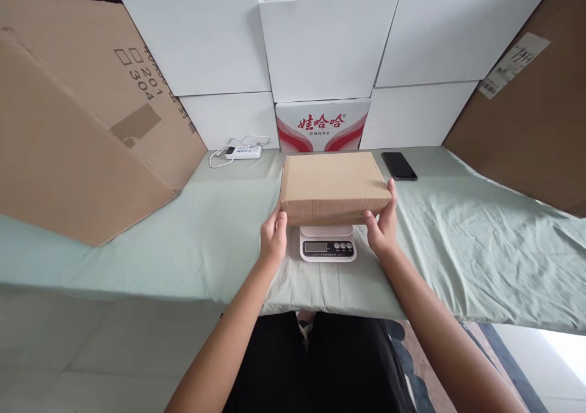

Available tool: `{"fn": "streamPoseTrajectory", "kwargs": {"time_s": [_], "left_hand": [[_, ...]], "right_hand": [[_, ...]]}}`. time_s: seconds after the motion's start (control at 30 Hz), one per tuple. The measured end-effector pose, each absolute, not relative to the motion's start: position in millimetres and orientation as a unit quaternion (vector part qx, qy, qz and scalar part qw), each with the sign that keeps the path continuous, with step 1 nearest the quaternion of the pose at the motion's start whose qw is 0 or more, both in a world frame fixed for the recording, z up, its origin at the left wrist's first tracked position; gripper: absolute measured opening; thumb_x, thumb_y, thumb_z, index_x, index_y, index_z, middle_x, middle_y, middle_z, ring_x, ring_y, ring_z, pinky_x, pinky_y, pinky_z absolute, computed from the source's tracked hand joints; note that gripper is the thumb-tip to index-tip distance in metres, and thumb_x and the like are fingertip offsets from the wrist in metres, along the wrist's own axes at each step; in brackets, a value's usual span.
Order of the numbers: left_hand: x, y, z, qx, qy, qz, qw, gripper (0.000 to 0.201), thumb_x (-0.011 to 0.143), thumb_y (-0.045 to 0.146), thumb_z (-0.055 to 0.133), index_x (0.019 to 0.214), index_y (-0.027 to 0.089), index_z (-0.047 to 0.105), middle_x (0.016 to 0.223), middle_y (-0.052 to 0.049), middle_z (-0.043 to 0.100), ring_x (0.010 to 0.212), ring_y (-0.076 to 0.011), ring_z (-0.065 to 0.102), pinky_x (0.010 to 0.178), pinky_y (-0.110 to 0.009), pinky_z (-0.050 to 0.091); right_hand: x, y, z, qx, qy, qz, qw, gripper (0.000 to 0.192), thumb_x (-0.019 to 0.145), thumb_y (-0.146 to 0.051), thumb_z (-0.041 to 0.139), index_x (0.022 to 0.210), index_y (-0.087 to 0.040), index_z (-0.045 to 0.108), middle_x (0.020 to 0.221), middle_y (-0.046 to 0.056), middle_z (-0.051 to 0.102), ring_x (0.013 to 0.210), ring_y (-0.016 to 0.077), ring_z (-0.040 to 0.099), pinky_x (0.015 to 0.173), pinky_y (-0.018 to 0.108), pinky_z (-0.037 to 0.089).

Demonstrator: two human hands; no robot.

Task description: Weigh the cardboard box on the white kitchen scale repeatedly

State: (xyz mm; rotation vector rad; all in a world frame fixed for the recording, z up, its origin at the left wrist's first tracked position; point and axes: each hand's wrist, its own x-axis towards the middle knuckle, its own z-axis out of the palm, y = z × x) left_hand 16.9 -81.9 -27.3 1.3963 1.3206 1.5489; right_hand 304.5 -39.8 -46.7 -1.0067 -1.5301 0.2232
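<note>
A closed brown cardboard box (334, 178) is level above a white digital kitchen scale (328, 249), whose display and buttons show at the front. My left hand (273, 235) grips the box's near left corner, thumb on the front face. At the right end, my right hand (383, 222) holds it with the thumb in front and a finger up along the side. The box hides most of the scale's platform, and I cannot tell whether the two touch.
A black phone (399, 166) lies right of the box on the green cloth (220, 218). Back left is a white power strip (243, 152) with a cable. White boxes (329, 47) wall the back; large cardboard panels (77, 120) stand at the left and right.
</note>
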Motion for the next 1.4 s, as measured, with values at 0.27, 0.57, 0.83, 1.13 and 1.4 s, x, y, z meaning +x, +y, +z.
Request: {"fn": "streamPoseTrajectory", "kwargs": {"time_s": [0.27,0.57,0.83,1.13,1.4], "left_hand": [[15.7,-88.0,-36.2,0.52,0.524,0.58,0.343,0.068,0.107,0.073,0.053,0.154,0.029,0.074,0.164,-0.01,0.073,0.163,-0.0352,0.06,0.135,-0.048,0.051],[14.5,-85.2,-42.2,0.517,0.495,0.605,0.348,0.071,0.108,0.074,0.054,0.153,0.023,0.075,0.159,-0.015,0.076,0.155,-0.0379,0.066,0.126,-0.05,0.057],[13.2,-83.1,-46.5,0.512,0.491,0.616,0.344,0.069,0.107,0.074,0.056,0.149,0.023,0.077,0.156,-0.015,0.078,0.153,-0.0379,0.068,0.126,-0.05,0.056],[14.3,-84.2,-45.8,0.498,0.498,0.618,0.35,0.071,0.105,0.075,0.058,0.148,0.022,0.078,0.158,-0.015,0.077,0.158,-0.0394,0.064,0.132,-0.052,0.053],[13.1,-82.7,-48.0,0.487,0.469,0.653,0.341,0.069,0.106,0.073,0.059,0.153,0.025,0.076,0.167,-0.013,0.071,0.163,-0.0367,0.06,0.14,-0.053,0.044]], "right_hand": [[309.6,-43.3,-53.1,-0.433,-0.682,0.08,0.585,0.078,0.105,-0.062,0.056,0.176,-0.038,0.033,0.173,0.015,0.052,0.163,0.0432,0.053,0.138,0.08,0.038],[311.6,-39.5,-55.9,-0.409,-0.695,0.064,0.588,0.079,0.106,-0.063,0.056,0.174,-0.026,0.035,0.167,0.021,0.054,0.155,0.0433,0.058,0.13,0.075,0.047],[311.6,-38.7,-58.0,-0.423,-0.699,0.057,0.574,0.079,0.108,-0.064,0.051,0.174,-0.025,0.032,0.166,0.022,0.054,0.154,0.0437,0.057,0.13,0.075,0.046],[314.2,-39.4,-57.2,-0.409,-0.706,0.054,0.576,0.076,0.109,-0.059,0.054,0.177,-0.031,0.031,0.168,0.019,0.053,0.154,0.0424,0.058,0.129,0.073,0.047],[311.3,-38.9,-58.9,-0.418,-0.668,0.058,0.613,0.082,0.106,-0.068,0.048,0.179,-0.034,0.029,0.162,0.017,0.055,0.144,0.0421,0.06,0.122,0.073,0.051]]}}
